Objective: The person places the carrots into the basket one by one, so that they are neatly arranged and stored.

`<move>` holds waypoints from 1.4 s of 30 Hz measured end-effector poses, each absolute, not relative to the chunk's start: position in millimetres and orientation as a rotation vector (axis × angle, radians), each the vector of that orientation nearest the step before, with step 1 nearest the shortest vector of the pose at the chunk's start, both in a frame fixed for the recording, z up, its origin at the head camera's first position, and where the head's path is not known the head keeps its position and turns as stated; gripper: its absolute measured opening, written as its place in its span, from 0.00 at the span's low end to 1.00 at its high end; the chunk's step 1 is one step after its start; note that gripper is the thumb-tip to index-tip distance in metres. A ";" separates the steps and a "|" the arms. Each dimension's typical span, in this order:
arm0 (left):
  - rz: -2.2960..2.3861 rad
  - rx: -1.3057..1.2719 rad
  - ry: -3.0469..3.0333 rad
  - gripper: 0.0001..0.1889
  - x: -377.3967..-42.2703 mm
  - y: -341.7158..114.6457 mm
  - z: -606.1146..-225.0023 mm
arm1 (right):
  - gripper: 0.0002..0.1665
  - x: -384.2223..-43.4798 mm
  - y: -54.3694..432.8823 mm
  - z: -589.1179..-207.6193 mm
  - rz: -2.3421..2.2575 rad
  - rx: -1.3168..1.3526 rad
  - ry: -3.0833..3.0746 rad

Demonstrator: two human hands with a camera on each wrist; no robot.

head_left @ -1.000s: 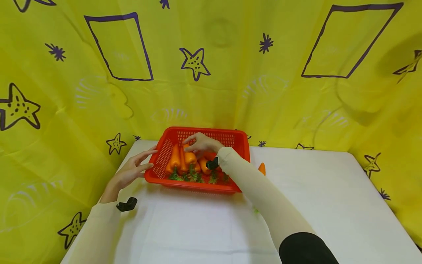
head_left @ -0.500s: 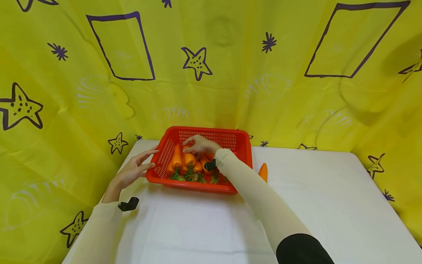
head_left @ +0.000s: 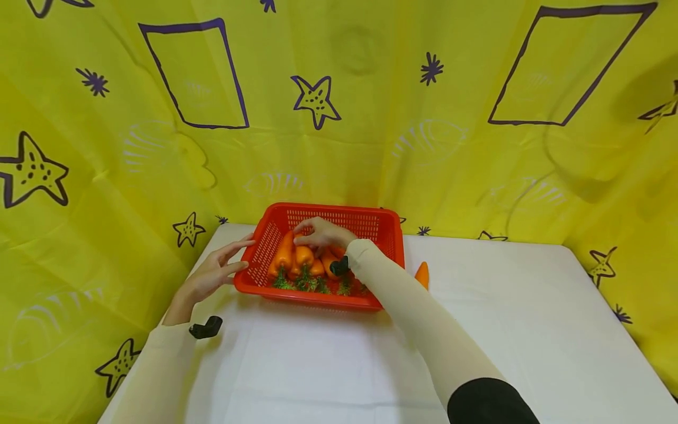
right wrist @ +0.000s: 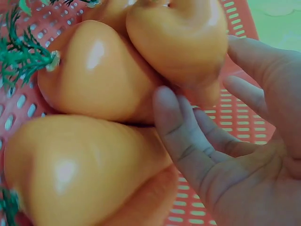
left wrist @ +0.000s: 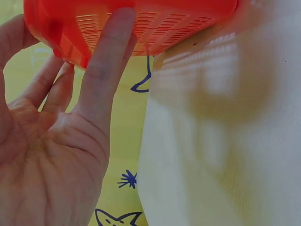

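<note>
Several glossy orange toy carrots [head_left: 284, 254] with green tufts lie in a red plastic basket [head_left: 318, 299], tufts toward the near side. Reaching over the basket, my right hand [head_left: 324, 234] has thumb and fingers around the narrow end of one carrot [right wrist: 181, 40]. Two other carrots [right wrist: 96, 70] lie beside its fingertips in the right wrist view. At the basket's left end, my left hand [head_left: 210, 272] touches the outside with extended fingers. One of its fingers [left wrist: 106, 61] lies along the slotted wall in the left wrist view.
Another orange carrot [head_left: 422, 275] lies on the white-covered table [head_left: 296, 365] right of the basket, partly hidden by the right forearm. A yellow patterned curtain [head_left: 360, 159] closes off the back and both sides.
The carrots at the basket's left have shifted slightly, the leftmost tilting toward the right hand, and a thin orange one beside it has gone from sight. Both hands stay nearly in place.
</note>
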State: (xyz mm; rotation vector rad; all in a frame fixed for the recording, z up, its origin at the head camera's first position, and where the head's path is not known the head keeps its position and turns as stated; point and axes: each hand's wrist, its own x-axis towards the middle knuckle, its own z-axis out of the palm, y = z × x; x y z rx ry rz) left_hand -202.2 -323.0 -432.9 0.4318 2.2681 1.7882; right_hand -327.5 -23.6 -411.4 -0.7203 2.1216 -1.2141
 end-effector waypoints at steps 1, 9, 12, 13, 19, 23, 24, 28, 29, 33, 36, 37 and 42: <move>1.788 0.434 2.267 0.29 -202.4 -322.6 -433.1 | 0.26 -327.0 -21.6 -409.4 -1.192 -0.748 2.129; 1.790 0.426 2.262 0.29 -203.1 -321.2 -433.1 | 0.32 -320.7 -0.2 -384.5 -0.922 -0.887 2.318; 1.787 0.421 2.267 0.29 -202.2 -321.0 -432.5 | 0.33 -313.5 12.8 -371.5 -0.850 -0.969 2.371; 1.784 0.425 2.268 0.29 -202.0 -320.8 -432.0 | 0.33 -310.7 18.1 -367.1 -0.831 -1.005 2.386; 1.777 0.440 2.269 0.29 -202.3 -319.6 -430.3 | 0.34 -290.0 55.0 -347.0 -0.778 -1.143 2.490; 1.781 0.438 2.263 0.29 -201.4 -318.8 -429.8 | 0.34 -275.0 84.9 -341.0 -0.844 -1.170 2.547; 1.783 0.437 2.262 0.29 -201.0 -318.8 -429.7 | 0.34 -271.2 93.1 -340.3 -0.865 -1.174 2.563; 1.769 0.437 2.266 0.29 -198.9 -319.6 -429.8 | 0.34 -257.8 126.3 -340.5 -0.961 -1.175 2.602; 1.765 0.435 2.269 0.29 -198.6 -320.2 -430.0 | 0.34 -255.0 134.5 -341.2 -0.977 -1.164 2.615; 1.743 0.427 2.282 0.30 -199.5 -322.7 -431.8 | 0.35 -241.6 166.7 -343.8 -1.020 -1.080 2.649; 1.738 0.418 2.288 0.30 -200.5 -322.7 -432.2 | 0.36 -230.2 189.0 -348.3 -1.044 -1.031 2.675; 1.739 0.416 2.287 0.30 -200.5 -322.3 -432.0 | 0.37 -226.2 195.6 -350.0 -1.055 -1.016 2.684; 1.724 0.423 2.299 0.30 -199.5 -321.1 -430.1 | 0.37 -209.2 223.9 -359.4 -1.089 -0.966 2.740</move>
